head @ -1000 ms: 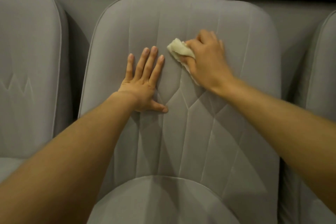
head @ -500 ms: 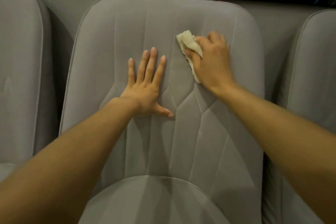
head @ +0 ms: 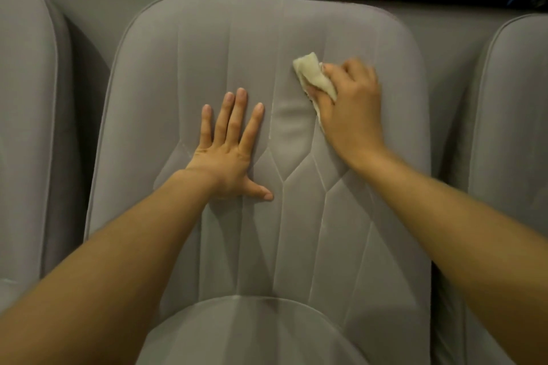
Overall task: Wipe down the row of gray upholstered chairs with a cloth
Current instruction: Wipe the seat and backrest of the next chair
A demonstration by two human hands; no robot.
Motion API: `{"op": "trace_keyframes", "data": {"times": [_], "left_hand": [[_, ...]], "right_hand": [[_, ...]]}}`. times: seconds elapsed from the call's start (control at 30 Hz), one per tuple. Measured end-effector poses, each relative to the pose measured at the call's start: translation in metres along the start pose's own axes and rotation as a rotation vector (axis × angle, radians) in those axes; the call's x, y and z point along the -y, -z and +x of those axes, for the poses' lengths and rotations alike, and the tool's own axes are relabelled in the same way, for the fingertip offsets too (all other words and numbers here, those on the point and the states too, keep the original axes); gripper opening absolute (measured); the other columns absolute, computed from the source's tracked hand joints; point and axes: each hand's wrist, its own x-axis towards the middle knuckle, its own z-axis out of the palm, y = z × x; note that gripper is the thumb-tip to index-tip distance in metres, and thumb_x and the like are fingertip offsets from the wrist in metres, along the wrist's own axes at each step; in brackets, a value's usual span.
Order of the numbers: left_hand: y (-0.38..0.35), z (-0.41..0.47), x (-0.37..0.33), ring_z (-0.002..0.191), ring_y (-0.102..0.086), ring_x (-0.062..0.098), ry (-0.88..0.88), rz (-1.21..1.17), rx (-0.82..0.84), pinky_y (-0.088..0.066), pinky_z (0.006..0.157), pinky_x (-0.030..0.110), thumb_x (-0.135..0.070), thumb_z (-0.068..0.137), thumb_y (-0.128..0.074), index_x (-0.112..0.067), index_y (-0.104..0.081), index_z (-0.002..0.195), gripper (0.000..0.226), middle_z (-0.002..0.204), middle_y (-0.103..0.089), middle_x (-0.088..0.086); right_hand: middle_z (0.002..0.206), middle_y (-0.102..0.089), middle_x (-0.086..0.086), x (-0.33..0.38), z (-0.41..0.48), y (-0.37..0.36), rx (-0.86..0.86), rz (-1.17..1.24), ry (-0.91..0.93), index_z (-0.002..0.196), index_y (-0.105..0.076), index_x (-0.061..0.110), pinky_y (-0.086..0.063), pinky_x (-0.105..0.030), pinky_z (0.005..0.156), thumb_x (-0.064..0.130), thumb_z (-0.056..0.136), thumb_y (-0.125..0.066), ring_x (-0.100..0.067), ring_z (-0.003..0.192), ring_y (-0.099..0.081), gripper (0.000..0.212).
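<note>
1. Head view: the backrest of the middle chair (head: 189, 68) is seen at centre
2. The left hand (head: 228, 154) is laid flat on it, fingers straight, nothing held
3. The cloth (head: 311, 75), at 1 o'clock from it, is gripped by the curled right hand (head: 350, 109) against the backrest
4. A second chair (head: 23, 98) is seen at 9 o'clock, a third chair (head: 510, 127) at 3

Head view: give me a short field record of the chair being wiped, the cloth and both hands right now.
chair: middle gray upholstered chair, stitched backrest facing the camera
cloth: crumpled cream cloth, on the backrest's upper right part
wiping: right hand grips the cloth against the backrest
bracing: left hand flat on the backrest, fingers straight, holding nothing
neighbours: gray chair on the left, gray chair on the right, both partly in view
</note>
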Motion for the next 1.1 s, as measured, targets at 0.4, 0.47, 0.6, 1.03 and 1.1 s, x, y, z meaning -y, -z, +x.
{"op": "trace_keyframes", "data": {"times": [0.4,0.47,0.6,1.03,1.1], "left_hand": [[0.001,-0.001,0.000,0.105,0.064,0.022,-0.006,0.005,0.006,0.043,0.088,0.042,-0.087,0.060,-0.053,-0.024,0.062,0.109,0.139,0.114,0.069,0.004],[-0.001,-0.005,0.001,0.105,0.064,0.021,-0.012,0.012,0.012,0.044,0.088,0.041,-0.087,0.060,-0.052,-0.024,0.060,0.111,0.138,0.114,0.068,0.004],[-0.018,-0.020,0.003,0.106,0.064,0.021,-0.009,0.012,0.044,0.044,0.089,0.039,-0.086,0.061,-0.052,-0.026,0.059,0.113,0.137,0.116,0.068,0.004],[-0.038,-0.030,0.006,0.111,0.059,0.023,-0.024,-0.009,-0.004,0.041,0.093,0.039,-0.084,0.062,-0.055,-0.024,0.054,0.118,0.137,0.122,0.062,0.006],[-0.043,-0.034,0.006,0.112,0.058,0.024,-0.018,-0.005,0.007,0.041,0.092,0.039,-0.084,0.062,-0.055,-0.023,0.054,0.119,0.138,0.123,0.061,0.007]], "right_hand": [[0.114,-0.050,-0.017,-0.007,0.043,0.003,0.022,-0.105,-0.142,0.106,-0.062,0.008,-0.032,-0.033,0.081,0.019,0.095,-0.046,-0.032,0.104,-0.046,0.022],[0.093,-0.055,-0.022,-0.004,-0.003,-0.003,0.005,-0.112,-0.014,0.098,-0.064,0.003,-0.030,-0.034,0.066,0.015,0.086,-0.056,-0.036,0.085,-0.051,0.019],[0.079,-0.055,-0.018,0.008,-0.079,-0.003,0.080,-0.080,0.104,0.100,-0.066,0.000,-0.042,-0.039,0.060,0.017,0.085,-0.059,-0.033,0.068,-0.051,0.024],[0.085,-0.056,-0.015,0.021,-0.177,-0.026,0.179,-0.048,0.047,0.113,-0.059,0.002,-0.035,-0.038,0.067,0.005,0.079,-0.063,-0.027,0.076,-0.042,0.034],[0.083,-0.056,-0.012,0.024,-0.197,-0.023,0.211,0.004,0.048,0.111,-0.061,0.001,-0.038,-0.038,0.065,0.007,0.078,-0.065,-0.024,0.074,-0.042,0.034]]}}
